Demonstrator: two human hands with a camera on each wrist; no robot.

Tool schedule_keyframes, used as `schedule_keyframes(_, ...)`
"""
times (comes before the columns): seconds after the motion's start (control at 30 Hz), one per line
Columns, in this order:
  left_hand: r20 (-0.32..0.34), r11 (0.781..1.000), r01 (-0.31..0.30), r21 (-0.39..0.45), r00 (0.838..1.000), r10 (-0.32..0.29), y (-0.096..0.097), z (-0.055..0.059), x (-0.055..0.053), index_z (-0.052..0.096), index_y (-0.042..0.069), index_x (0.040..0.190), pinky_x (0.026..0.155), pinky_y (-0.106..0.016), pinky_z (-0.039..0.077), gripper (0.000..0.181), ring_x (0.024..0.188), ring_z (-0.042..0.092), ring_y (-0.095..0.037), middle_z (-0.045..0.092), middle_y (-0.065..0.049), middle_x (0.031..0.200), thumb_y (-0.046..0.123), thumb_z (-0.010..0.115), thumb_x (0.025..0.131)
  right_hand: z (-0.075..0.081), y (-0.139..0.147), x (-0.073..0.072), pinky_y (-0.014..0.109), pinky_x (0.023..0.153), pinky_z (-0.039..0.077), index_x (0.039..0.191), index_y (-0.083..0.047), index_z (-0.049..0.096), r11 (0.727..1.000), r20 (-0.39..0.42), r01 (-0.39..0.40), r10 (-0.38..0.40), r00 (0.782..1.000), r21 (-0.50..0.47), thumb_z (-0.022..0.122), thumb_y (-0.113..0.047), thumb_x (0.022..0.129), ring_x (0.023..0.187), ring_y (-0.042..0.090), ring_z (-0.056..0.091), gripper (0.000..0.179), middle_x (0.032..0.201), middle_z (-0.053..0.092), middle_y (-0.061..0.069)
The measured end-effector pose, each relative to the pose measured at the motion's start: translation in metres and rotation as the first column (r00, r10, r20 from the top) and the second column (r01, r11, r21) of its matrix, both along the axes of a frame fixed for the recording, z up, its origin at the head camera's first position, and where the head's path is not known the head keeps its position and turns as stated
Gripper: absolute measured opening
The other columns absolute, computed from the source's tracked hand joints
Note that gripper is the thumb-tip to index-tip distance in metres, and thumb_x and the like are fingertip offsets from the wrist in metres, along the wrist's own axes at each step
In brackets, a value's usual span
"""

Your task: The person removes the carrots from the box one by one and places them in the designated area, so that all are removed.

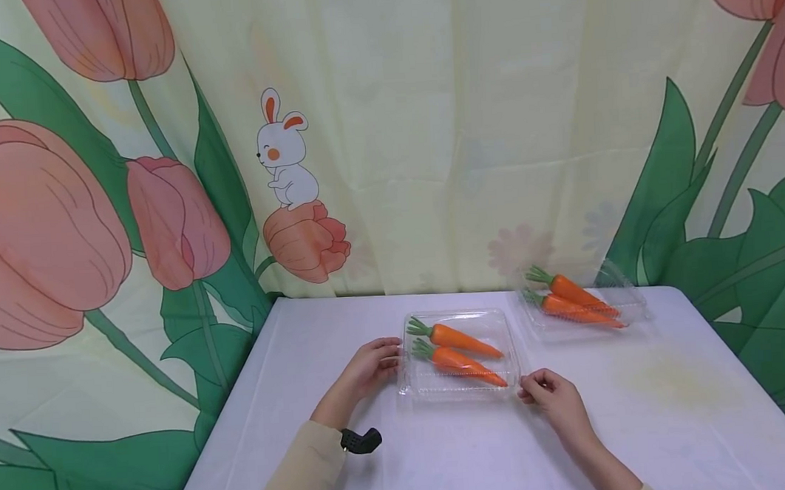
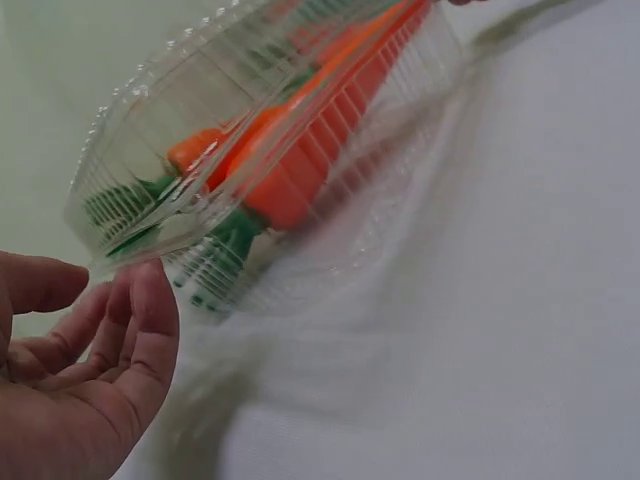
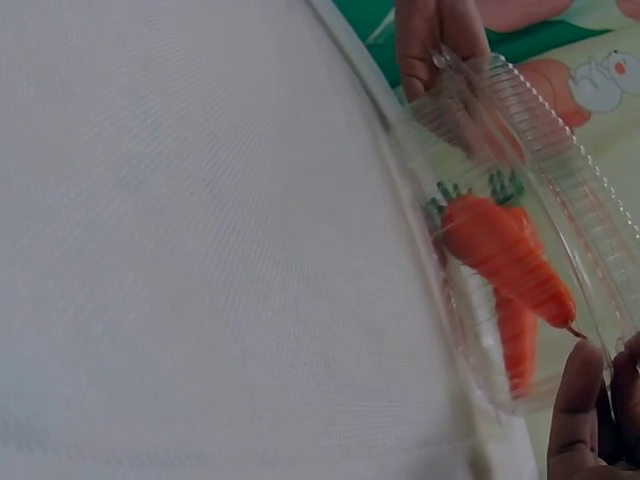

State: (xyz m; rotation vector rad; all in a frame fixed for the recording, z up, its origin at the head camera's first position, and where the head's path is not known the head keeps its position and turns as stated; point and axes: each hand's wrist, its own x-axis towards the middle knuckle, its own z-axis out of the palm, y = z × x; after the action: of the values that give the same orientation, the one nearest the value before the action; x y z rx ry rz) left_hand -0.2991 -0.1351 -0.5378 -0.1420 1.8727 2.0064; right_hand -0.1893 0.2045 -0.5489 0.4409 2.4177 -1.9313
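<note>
Two orange carrots with green tops, an upper carrot point(image 1: 464, 340) and a lower carrot point(image 1: 468, 365), lie side by side in a clear plastic clamshell container point(image 1: 433, 385) on the table. At the container's left side is my left hand point(image 1: 370, 366), its fingertips right at the rim; a gap shows between thumb and fingers in the left wrist view. My right hand point(image 1: 555, 399) pinches the container's near right corner between thumb and curled fingers. Through the ribbed plastic, the right wrist view shows the carrots point(image 3: 505, 255) with their tips toward my right thumb point(image 3: 575, 410).
Farther back on the right stands a second clear container point(image 1: 625, 303) holding two more carrots point(image 1: 578, 302). A white cloth covers the table point(image 1: 457, 456). Behind it hangs a curtain point(image 1: 393, 126) printed with tulips and a rabbit. A black band point(image 1: 361, 441) circles my left wrist.
</note>
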Motion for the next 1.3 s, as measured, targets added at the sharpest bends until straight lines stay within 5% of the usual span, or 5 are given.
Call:
schedule_keyframes(0.5,-0.091,0.998,-0.056,-0.007,0.994,0.055,0.015,-0.004,-0.002,0.056,-0.007,0.132,0.063,-0.019,0.052,0.034,0.075,0.058,-0.01,0.061,-0.004,0.098,0.005,0.058,0.101,-0.001,0.003,0.005,0.021,0.073,0.057,0.102,0.003,0.065,0.999,-0.106,-0.028,0.033,0.994,0.047,0.062,-0.013,0.102,0.078,0.005,0.064,0.017,0.092,0.069,0.007)
schedule_keyframes(0.8,-0.085,0.998,-0.055,-0.042,0.995,0.051,0.017,-0.005,0.004,0.055,-0.004,0.137,0.061,-0.019,0.048,0.038,0.073,0.055,-0.009,0.059,-0.003,0.093,0.009,0.059,0.102,-0.005,0.006,0.007,0.004,0.084,0.044,0.09,0.0,0.065,0.987,-0.362,0.018,0.042,0.931,0.159,0.064,-0.012,0.102,0.103,-0.004,0.053,0.017,0.136,0.053,0.01)
schedule_keyframes(1.1,-0.056,0.998,-0.058,-0.034,0.997,0.057,0.017,-0.006,0.014,0.053,-0.002,0.137,0.057,-0.02,0.044,0.041,0.064,0.049,-0.007,0.059,-0.001,0.09,0.009,0.059,0.098,0.004,0.006,0.002,0.004,0.098,0.035,0.098,0.007,0.055,0.993,-0.388,-0.046,0.086,0.917,0.109,0.048,-0.021,0.11,0.129,-0.001,0.042,0.031,0.143,0.053,0.006)
schedule_keyframes(1.23,-0.056,0.998,-0.054,0.01,0.997,0.054,0.018,-0.007,0.017,0.052,-0.004,0.135,0.063,-0.02,0.051,0.04,0.07,0.057,-0.009,0.061,-0.003,0.092,0.007,0.059,0.097,0.012,0.005,-0.003,0.011,0.101,0.034,0.098,0.004,0.052,0.994,-0.395,-0.038,0.076,0.915,0.102,0.039,-0.025,0.113,0.126,-0.002,0.043,0.035,0.14,0.055,0.007)
schedule_keyframes(1.3,-0.061,0.998,-0.052,0.021,0.997,0.053,0.018,-0.009,0.017,0.052,-0.004,0.135,0.064,-0.02,0.052,0.038,0.07,0.059,-0.009,0.062,-0.003,0.092,0.005,0.057,0.098,0.015,0.005,-0.006,0.029,0.114,0.034,0.099,0.003,0.052,0.996,-0.413,-0.043,0.073,0.908,0.081,0.035,-0.028,0.113,0.126,-0.001,0.042,0.038,0.138,0.056,0.006)
